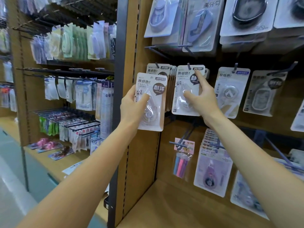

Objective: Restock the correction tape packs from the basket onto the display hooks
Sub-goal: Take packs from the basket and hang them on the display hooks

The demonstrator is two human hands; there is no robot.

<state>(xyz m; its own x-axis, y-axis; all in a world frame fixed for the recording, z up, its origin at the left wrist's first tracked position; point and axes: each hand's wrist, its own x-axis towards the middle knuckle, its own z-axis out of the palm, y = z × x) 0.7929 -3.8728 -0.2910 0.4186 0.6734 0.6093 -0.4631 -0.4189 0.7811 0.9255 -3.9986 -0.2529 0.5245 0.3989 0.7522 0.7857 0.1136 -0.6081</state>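
Pack in hand: correction tape pack [152,102], held upright in front of the wooden upright of the display, long axis vertical, hang-hole end at the top.
Left hand [131,106]: thumb curled across the clear blister, other fingers behind the card; a firm hold on the lower left part of the pack (top edge left free).
Hung pack: front pack [187,89] on the second hook, just right of the held one, same print and same orientation.
Right hand [199,98]: fingers mostly straight, index finger [198,76] pointing up and touching the card near its hole, thumb pressing the blister; it grips nothing, only steadies or seats the hung pack.
Hooks: first hook [157,65] carries a thick stack directly behind the held pack; second hook [188,65] shows fewer packs behind its front one.
Key relation: hook tips lie above and to the right of the held pack's hole; left hand is the nearer one to the first hook, right hand already sits at the second.
Judgement: next move probably calls for raising the pack, then lining its hole with a hook tip and pushing back along the hook (which hook is meant, cannot tell).
Risk: misaligned hole could bend the card.
Basket: not in view.
Surroundings: pen packet [181,162] on a lower hook; further tape packs [212,171] to its right.
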